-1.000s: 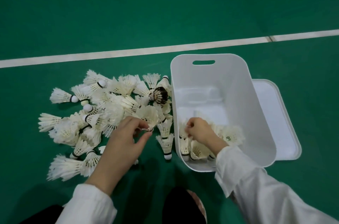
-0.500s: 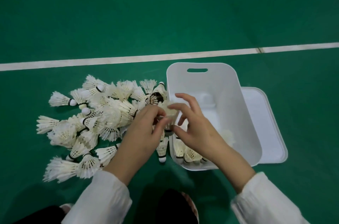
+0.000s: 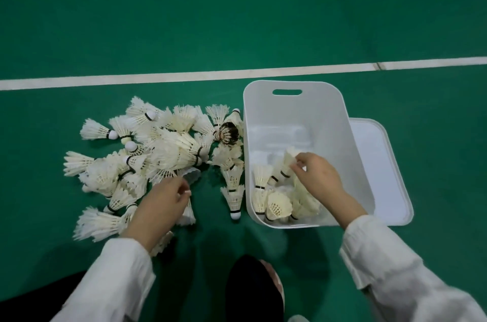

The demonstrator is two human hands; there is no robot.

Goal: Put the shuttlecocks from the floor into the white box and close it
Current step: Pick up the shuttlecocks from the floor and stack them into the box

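Several white feather shuttlecocks point(image 3: 158, 153) lie in a heap on the green floor, left of the open white box point(image 3: 355, 163). Among them, one dark brown shuttlecock point(image 3: 228, 133) rests against the box's left wall. Several more shuttlecocks point(image 3: 276, 203) lie in the box's near end. My right hand point(image 3: 319, 176) is inside the box and pinches a shuttlecock point(image 3: 288, 162) by its feathers. My left hand point(image 3: 160, 203) hovers over the near side of the heap with curled fingers, its fingertips at a blurred shuttlecock point(image 3: 191, 175); whether it grips is unclear.
The white lid point(image 3: 382, 163) lies flat on the floor against the box's right side. White court lines point(image 3: 158, 77) cross the floor beyond the heap. My dark trouser leg and shoe point(image 3: 253, 290) are at the bottom centre.
My right hand took the shuttlecock passed from my left hand and carried it into the box. My left hand went back down to the heap.
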